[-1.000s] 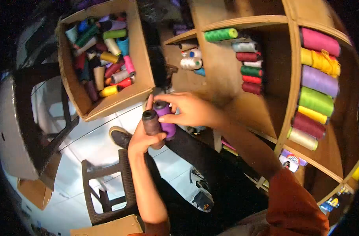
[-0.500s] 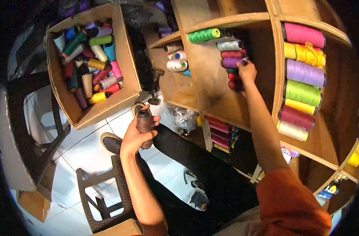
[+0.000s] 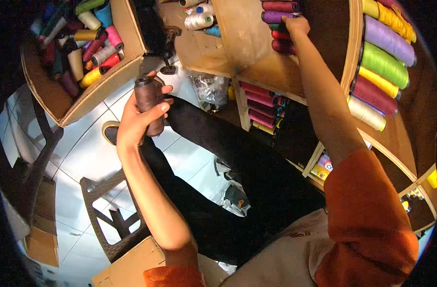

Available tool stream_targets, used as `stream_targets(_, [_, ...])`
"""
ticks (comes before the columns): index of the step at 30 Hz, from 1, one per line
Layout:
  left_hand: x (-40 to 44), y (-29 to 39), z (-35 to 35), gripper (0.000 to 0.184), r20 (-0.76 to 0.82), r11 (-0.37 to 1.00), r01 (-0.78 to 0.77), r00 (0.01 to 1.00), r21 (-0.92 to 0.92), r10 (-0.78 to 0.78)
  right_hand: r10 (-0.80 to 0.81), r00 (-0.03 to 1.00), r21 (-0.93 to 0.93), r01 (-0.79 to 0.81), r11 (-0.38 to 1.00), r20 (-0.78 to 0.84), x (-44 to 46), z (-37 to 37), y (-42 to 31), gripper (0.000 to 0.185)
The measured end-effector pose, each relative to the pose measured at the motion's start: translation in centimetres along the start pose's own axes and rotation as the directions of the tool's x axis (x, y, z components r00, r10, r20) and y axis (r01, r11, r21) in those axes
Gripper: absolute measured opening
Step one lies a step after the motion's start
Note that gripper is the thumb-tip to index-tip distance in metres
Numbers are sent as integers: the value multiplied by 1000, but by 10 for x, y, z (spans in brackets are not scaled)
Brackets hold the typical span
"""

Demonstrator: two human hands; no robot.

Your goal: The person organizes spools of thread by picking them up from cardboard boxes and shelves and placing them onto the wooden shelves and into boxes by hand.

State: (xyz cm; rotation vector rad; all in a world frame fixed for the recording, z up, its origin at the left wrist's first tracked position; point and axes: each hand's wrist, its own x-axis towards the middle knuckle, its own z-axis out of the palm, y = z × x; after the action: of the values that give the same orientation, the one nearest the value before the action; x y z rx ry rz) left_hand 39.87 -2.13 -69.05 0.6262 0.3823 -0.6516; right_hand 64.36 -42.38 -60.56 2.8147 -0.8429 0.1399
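My left hand (image 3: 134,115) is wrapped around a dark brown thread spool (image 3: 149,98), held tilted above the floor and in front of my legs. On the shelf, my right hand (image 3: 297,27) has its fingers closed at the right end of a purple thread spool (image 3: 272,17). That spool still lies in its stack, between a dark red spool (image 3: 280,6) above and red spools (image 3: 281,45) below. The fingertips of the right hand are partly hidden against the spool's end.
A cardboard box (image 3: 103,71) of mixed thread spools stands at upper left. Wooden shelving (image 3: 355,52) holds large spools (image 3: 386,62) on the right. Lower compartments hold pink spools (image 3: 262,107) and a plastic bag (image 3: 209,88). A dark stool (image 3: 91,191) stands lower left.
The view has tilted downward, so the shelf and box sit higher in the picture. My left hand has turned the brown spool, showing more of its side. The right hand stays at the purple spool.
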Motion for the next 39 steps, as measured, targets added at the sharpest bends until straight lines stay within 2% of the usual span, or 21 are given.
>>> stream_targets(1, [-1, 1, 1, 77, -7, 1000, 3, 1000, 9, -3, 32, 999, 24, -31, 999, -38, -17, -11, -12, 62])
stream_targets(3, [3, -7, 0, 77, 0, 999, -39, 999, 8, 39, -335, 882, -62, 334, 940, -331, -8, 9, 4, 75])
stream_targets(4, [5, -9, 0, 77, 5, 998, -62, 998, 8, 62, -413, 858, -14, 430, 903, -305, -33, -5, -15, 68])
stream_targets(5, [7, -7, 5, 77, 15, 998, -56, 998, 20, 55, -500, 866, 322, 474, 819, -5, -80, -37, -49, 57])
stream_targets(6, [8, -9, 8, 75, 38, 997, -74, 997, 38, 72, -621, 763, 576, 432, 694, 177, -102, -24, -51, 50])
stream_targets(7, [9, -12, 8, 74, 69, 993, -8, 998, 121, 0, -532, 596, 571, 144, 808, 602, -159, -76, -90, 51])
stream_targets(9, [10, -6, 21, 72, 99, 963, 45, 992, 267, -73, -824, 142, 751, 351, 560, 548, -207, -38, -80, 49])
stream_targets(10, [9, 2, 29, 72, 144, 935, 68, 982, 349, -125, -909, 107, 860, 295, 417, 404, -233, -52, -82, 44])
stream_targets(12, [15, -6, 29, 72, 259, 881, -139, 966, 452, 19, -886, 120, 778, 437, 452, 447, -247, -68, -88, 38])
stream_targets(13, [21, -9, 24, 85, 338, 804, -228, 940, 549, 36, -871, 86, 797, 368, 480, 484, -244, -70, -84, 36])
stream_targets(14, [18, -16, 21, 91, 283, 865, -148, 959, 479, 8, -855, 46, 812, 293, 506, 516, -241, -75, -81, 35])
stream_targets(16, [8, -9, 28, 102, 183, 947, 4, 981, 320, -66, -597, 58, 578, 195, 793, 800, -222, -82, -68, 30])
stream_targets(17, [14, -16, 18, 111, 154, 891, -156, 983, 426, 99, -612, 246, 578, 203, 791, 752, -208, -82, -53, 30])
stream_targets(21, [10, -15, 4, 106, 47, 983, -114, 993, 146, 108, -592, 770, 273, 532, 802, 237, -155, -97, -8, 33])
stream_targets(23, [9, -12, 3, 106, 80, 995, -92, 992, -34, 95, -361, 929, 91, 354, 931, 77, -116, -56, 34, 33])
stream_targets(27, [18, -16, 5, 108, 83, 993, -117, 989, -31, 120, -21, 987, -66, 32, 997, 158, -94, -46, 20, 36])
stream_targets(30, [18, -11, 12, 108, 107, 992, -102, 988, -79, 111, 6, 995, -192, 13, 981, 100, -63, -11, 36, 39])
stream_targets(32, [13, -11, 9, 105, 84, 993, -94, 992, -65, 100, -4, 1000, -90, 5, 996, 18, -39, 10, 47, 40])
stream_targets(35, [0, -6, 1, 78, -114, 980, -199, 974, 2, 198, 77, 990, -136, -61, 989, 122, -23, 6, 42, 45])
stream_targets(38, [-24, 12, -4, 47, -377, 931, -307, 852, 199, 362, -5, 999, -193, 15, 981, 53, -8, 21, 64, 41])
stream_targets(39, [-29, 16, -9, 43, -439, 916, -340, 805, 211, 400, -23, 987, -148, 47, 988, 157, -8, 18, 66, 41])
